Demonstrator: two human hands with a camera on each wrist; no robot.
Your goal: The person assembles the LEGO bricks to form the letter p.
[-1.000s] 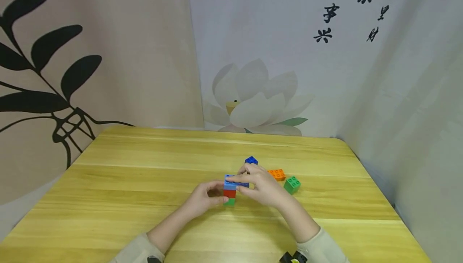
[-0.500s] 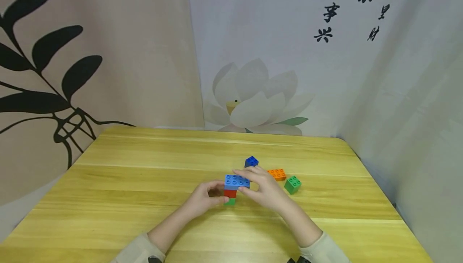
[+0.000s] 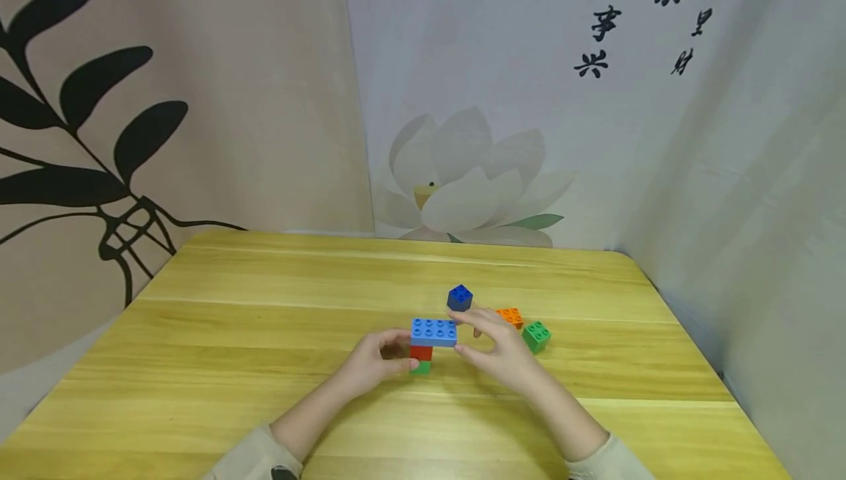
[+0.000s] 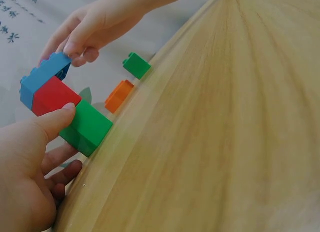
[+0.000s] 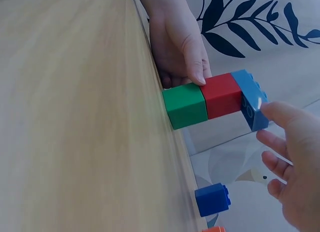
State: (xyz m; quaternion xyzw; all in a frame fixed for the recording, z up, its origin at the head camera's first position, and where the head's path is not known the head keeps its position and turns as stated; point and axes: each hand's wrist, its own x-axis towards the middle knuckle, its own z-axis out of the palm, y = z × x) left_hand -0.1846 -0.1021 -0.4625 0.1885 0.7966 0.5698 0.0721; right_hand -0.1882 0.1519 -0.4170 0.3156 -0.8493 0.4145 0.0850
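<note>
Moved a little to the right since half a second ago is the right hand (image 3: 502,351), so that the top of the light blue brick (image 3: 433,332) is now fully uncovered in the head view. By the same move, the lower part of the dark blue brick (image 3: 460,297) has been revealed, and more of the orange brick (image 3: 512,316) has been covered. The left hand (image 3: 370,368) has been kept in its place.

By the left hand, a small upright stack (image 3: 421,354) is held on the desk (image 3: 297,282): it is pinched between the thumb, laid near the seam of the lower green brick (image 4: 89,124) and the red brick (image 4: 56,96), and the fingers behind. The light blue brick is set crosswise on top; its left half is carried by the red brick, and its right half is overhanging. Around this free end, the thumb and fingers of the right hand are spread; the brick is touched by the thumb, but whether it is also pinched cannot be told.

Behind the stack, the dark blue brick is seen on the desk; farther right, the orange brick and a separate green brick (image 3: 536,336) are placed near each other.
</note>
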